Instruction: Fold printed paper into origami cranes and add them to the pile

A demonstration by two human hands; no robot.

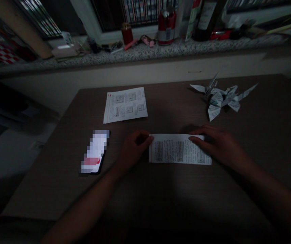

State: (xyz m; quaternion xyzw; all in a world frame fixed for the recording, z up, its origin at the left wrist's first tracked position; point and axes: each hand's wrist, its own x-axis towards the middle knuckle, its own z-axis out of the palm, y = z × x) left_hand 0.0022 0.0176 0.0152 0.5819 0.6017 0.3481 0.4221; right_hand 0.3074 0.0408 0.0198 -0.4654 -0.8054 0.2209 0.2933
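Observation:
A folded strip of printed paper (171, 150) lies on the dark wooden table in front of me, its long sides running left to right. My left hand (134, 145) pinches its upper left corner between thumb and fingers. At the upper right, my right hand (218, 144) has the thumb on top of the paper and the fingers along its far edge. Beyond my right hand stand folded paper cranes (223, 98), made from printed sheets and touching or overlapping. A flat printed sheet (125, 105) rests farther back on the left.
A lit phone (95, 151) lies left of my left hand on the table (66, 135). Behind the table, a speckled stone windowsill (140, 52) carries a red can (167, 26), a dark bottle (206, 20), a red jar (127, 34) and other small items.

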